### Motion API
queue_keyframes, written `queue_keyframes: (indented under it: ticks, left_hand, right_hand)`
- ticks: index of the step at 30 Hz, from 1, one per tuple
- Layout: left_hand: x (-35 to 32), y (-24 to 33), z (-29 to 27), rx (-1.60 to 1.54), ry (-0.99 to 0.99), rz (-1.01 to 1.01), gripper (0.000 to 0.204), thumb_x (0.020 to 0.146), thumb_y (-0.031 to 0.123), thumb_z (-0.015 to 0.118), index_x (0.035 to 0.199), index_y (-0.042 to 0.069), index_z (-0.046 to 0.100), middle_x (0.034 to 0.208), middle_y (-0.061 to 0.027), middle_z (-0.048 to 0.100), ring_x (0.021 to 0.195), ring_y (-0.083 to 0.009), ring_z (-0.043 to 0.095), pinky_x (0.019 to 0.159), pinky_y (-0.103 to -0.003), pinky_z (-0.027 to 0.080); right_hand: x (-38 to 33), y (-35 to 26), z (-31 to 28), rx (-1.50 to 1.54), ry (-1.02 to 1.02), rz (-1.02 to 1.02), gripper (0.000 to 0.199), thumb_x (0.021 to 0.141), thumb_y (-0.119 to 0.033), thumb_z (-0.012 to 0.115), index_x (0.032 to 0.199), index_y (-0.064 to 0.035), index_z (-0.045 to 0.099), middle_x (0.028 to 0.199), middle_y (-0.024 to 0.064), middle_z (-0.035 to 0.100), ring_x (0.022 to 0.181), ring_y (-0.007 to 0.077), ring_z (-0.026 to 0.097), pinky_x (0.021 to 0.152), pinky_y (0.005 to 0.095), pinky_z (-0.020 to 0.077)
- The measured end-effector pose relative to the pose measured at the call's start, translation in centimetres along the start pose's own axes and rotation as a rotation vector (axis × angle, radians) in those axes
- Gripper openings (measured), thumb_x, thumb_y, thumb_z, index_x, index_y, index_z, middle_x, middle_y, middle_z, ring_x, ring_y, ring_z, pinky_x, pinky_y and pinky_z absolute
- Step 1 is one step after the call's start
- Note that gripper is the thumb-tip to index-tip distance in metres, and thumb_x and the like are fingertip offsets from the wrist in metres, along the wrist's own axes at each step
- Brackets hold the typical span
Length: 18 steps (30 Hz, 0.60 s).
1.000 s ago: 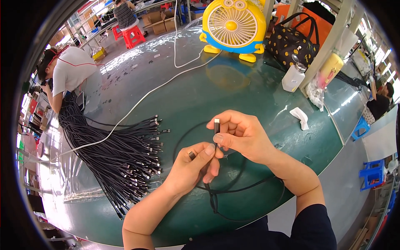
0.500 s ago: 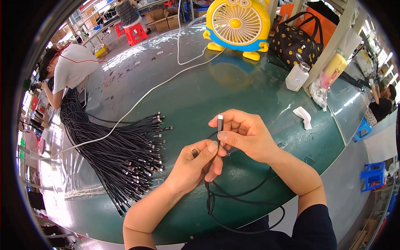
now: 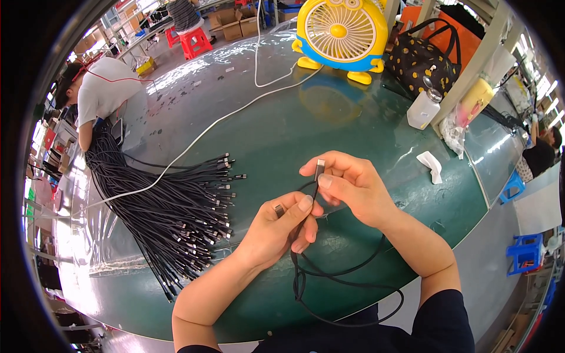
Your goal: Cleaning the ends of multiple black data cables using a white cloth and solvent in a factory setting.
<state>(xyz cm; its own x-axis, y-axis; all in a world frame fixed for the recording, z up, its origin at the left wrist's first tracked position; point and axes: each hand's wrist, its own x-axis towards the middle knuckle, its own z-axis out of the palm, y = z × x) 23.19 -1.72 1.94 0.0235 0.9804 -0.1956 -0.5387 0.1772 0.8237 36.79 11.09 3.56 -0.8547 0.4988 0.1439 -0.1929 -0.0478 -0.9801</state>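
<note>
Above the green table, both my hands hold one black cable (image 3: 344, 274), whose slack hangs in loops below them toward my body. My right hand (image 3: 359, 187) is closed, pinching the cable just behind its plug (image 3: 320, 167); the bare metal tip points up. Lower and to the left, my left hand (image 3: 273, 226) is closed around the cord, thumb pressed on it. A small dark, shiny piece shows at its index finger; I cannot tell whether it is the other plug. Left of my hands lies a big bundle of black cables (image 3: 156, 203), their metal plugs fanned toward me.
A white cord (image 3: 218, 122) crosses the green table (image 3: 265, 150) from the yellow fan (image 3: 340, 34) over the bundle. At right stand a spotted bag (image 3: 422, 62), a white pump bottle (image 3: 424, 109) and a crumpled tissue (image 3: 431, 167). A person (image 3: 106, 88) leans over the far left.
My right hand has moved slightly right with the plug, which now tilts a little to the right. More cord shows between my hands. The left hand keeps its grip.
</note>
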Motion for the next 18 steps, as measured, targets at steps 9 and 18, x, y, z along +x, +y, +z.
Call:
queue_keyframes:
  ticks: [9, 18]
  left_hand:
    - [0.29, -0.56, -0.10, 0.211, 0.101, 0.074, 0.025, 0.101, 0.024, 0.047, 0.095, 0.003, 0.057, 0.065, -0.0027, 0.056, 0.050, -0.0073, 0.044, 0.049, -0.021, 0.035]
    - [0.27, -0.69, -0.13, 0.230, 0.106, 0.098, 0.025, 0.101, 0.025, 0.046, 0.093, 0.004, 0.056, 0.065, -0.0026, 0.057, 0.050, -0.0067, 0.043, 0.049, -0.021, 0.035]
  right_hand:
    - [-0.23, -0.71, 0.22, 0.064, -0.020, 0.120, 0.022, 0.097, -0.012, 0.046, 0.105, 0.0017, 0.061, 0.063, -0.0015, 0.047, 0.057, 0.0053, 0.042, 0.052, 0.0219, 0.0354]
    - [-0.53, -0.77, 0.25, 0.161, -0.042, 0.117, 0.024, 0.098, -0.013, 0.043, 0.105, 0.0018, 0.060, 0.066, 0.0029, 0.053, 0.060, 0.0094, 0.049, 0.056, 0.0238, 0.0404]
